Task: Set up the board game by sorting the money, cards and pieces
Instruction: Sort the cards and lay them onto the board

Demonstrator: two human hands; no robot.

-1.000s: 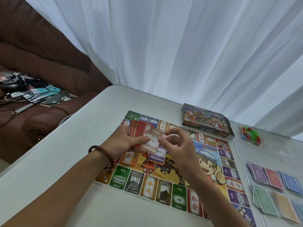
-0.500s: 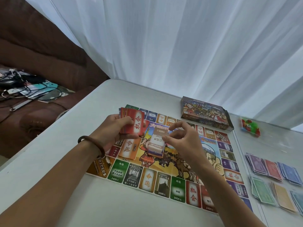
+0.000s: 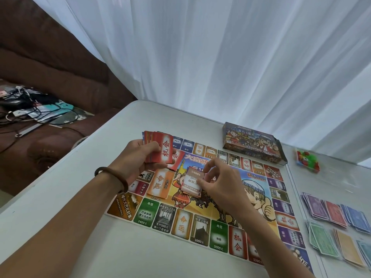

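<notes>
Above the colourful game board (image 3: 145,212), mid card-sort, your left hand (image 3: 138,156) grips red cards (image 3: 165,147), your right hand (image 3: 223,183) pinches pale cards (image 3: 191,181) to lay apart.

Glossy paper board (image 3: 145,214) on matt plast. table (image 3: 164,117); leather sofa (image 3: 60,67), sheer cloth curtain (image 3: 220,57).

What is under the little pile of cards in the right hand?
The colourful paper game board lies below the small pale card pile that the right hand pinches. A cartoon figure in a red dress peeks out; the picture directly beneath is covered.
</notes>
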